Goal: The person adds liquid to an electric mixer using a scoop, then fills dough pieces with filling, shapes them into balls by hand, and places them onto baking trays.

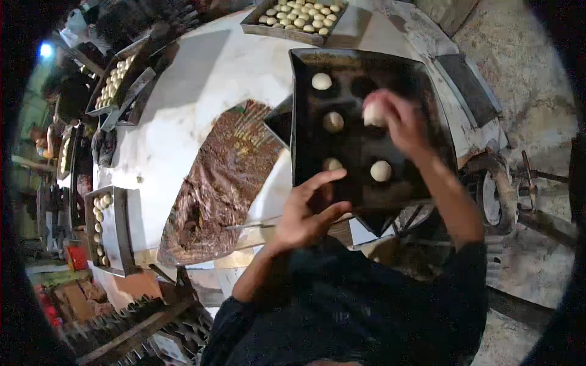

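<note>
A dark baking tray [366,146] lies in front of me with several pale dough balls on it. At its upper left is one dough ball [321,81], with another dough ball [333,122] lower down. My right hand [395,119], smeared by motion, has its fingers round a dough ball [373,114] over the tray's right half. Below it rests a further dough ball [381,171]. My left hand [308,210] is at the tray's lower left edge, thumb and fingers apart. Its fingertips are close to a dough ball [332,163]; I cannot tell whether they touch.
Left of the tray, a heap of dark brown filling [223,177] spreads over the white table [177,97], with a thin metal tool [251,225] at its lower edge. Boxes of dough balls stand at the back [284,38] and left [126,238]. A dark flat tray [467,88] lies right.
</note>
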### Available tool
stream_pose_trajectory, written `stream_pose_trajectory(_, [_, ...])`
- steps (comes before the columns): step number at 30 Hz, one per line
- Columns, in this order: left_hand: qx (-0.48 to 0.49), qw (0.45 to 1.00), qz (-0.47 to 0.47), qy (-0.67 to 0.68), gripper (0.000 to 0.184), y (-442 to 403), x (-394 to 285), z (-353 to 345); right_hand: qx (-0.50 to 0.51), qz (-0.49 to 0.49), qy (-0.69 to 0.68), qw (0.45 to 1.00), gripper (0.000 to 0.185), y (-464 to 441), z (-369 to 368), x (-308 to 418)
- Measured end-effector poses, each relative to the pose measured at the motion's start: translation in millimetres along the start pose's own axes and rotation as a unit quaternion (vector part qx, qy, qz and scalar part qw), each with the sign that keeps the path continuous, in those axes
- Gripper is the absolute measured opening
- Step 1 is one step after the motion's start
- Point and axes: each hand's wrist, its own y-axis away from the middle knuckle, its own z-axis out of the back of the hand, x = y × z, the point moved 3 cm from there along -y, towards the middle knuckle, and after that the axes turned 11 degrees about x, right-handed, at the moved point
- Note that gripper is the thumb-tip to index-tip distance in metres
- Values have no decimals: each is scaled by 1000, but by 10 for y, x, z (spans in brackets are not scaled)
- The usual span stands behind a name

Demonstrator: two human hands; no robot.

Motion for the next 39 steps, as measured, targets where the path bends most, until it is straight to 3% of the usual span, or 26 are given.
stream_pose_trajectory(1, [-19,997,31,-74,37,112,-89,227,-66,-5,114,991,22,-393,107,-273])
stream_pose_trajectory(3, [-106,994,-6,-30,33,379,-119,455,-5,2,270,963,35,-673,103,-845])
stream_pose_trajectory(4, [-146,989,-24,-6,29,546,-81,602,2,7,267,964,35,-633,14,-1000])
stream_pose_trajectory(7, [-304,952,-33,29,18,1095,94,1082,156,-44,345,924,62,-547,-155,-1251])
stream_pose_trajectory(8, [-331,936,-45,113,15,1308,332,1261,206,-61,342,915,70,-583,-138,-1290])
stream_pose_trajectory(9, [-384,920,-28,71,15,1511,516,1440,211,-61,304,927,65,-595,-108,-1070])
stream_pose_trajectory(10, [-417,906,26,64,14,1691,713,1585,214,-3,336,917,61,-644,-23,-1304])
stream_pose_trajectory(11, [-454,886,80,58,14,1926,919,1725,161,-7,376,912,55,-667,-17,-998])
stream_pose_trajectory(12, [-478,875,79,-17,13,2192,1204,1832,88,51,446,889,53,-724,26,-858])
stream_pose_trajectory(13, [-502,857,82,-90,13,2443,1374,1909,34,8,449,893,48,-737,15,-601])
stream_pose_trajectory(14, [-499,840,190,-96,18,2689,1358,1974,-44,15,436,899,47,-700,57,-419])
stream_pose_trajectory(15, [-518,825,174,-144,24,2917,1299,2162,-63,70,431,898,46,-668,18,-86])
stream_pose_trajectory(17, [-557,715,162,-390,28,3447,1052,2834,-92,75,478,870,38,-511,-147,522])
stream_pose_trajectory(19, [-619,581,123,-514,31,3900,817,3623,-92,175,422,885,32,-418,-438,949])
stream_pose_trajectory(21, [-592,487,189,-614,36,4219,761,4320,-93,190,365,907,29,-365,-877,1246])
stream_pose_trajectory(23, [-532,598,285,-528,42,4458,1067,4908,-88,208,309,924,27,-472,-1412,1694])
stream_pose_trajectory(25, [-467,612,358,-528,47,4435,1085,5103,-27,213,480,851,24,-529,-2024,2171])
stream_pose_trajectory(29, [-482,655,357,-459,53,4498,1105,4834,-8,210,398,893,19,-519,-2513,2292])
stream_pose_trajectory(31, [-454,715,360,-391,51,4503,1035,4677,-9,184,364,913,18,-547,-2540,2197])
stream_pose_trajectory(32, [-432,763,361,-317,54,4507,1017,4759,-20,158,358,920,16,-561,-2574,2193])
stream_pose_trajectory(33, [-431,765,360,-314,54,4509,1080,4934,-19,158,362,919,16,-590,-2633,2254])
stream_pose_trajectory(35, [-431,843,298,-127,60,4457,1364,5479,-33,180,367,912,16,-696,-2832,2488])
stream_pose_trajectory(37, [-446,815,335,-156,63,4296,1528,6042,-17,172,335,926,15,-726,-3078,2674])
stream_pose_trajectory(39, [-499,784,358,-96,50,3994,1915,6383,-19,194,342,919,12,-686,-3339,2816])
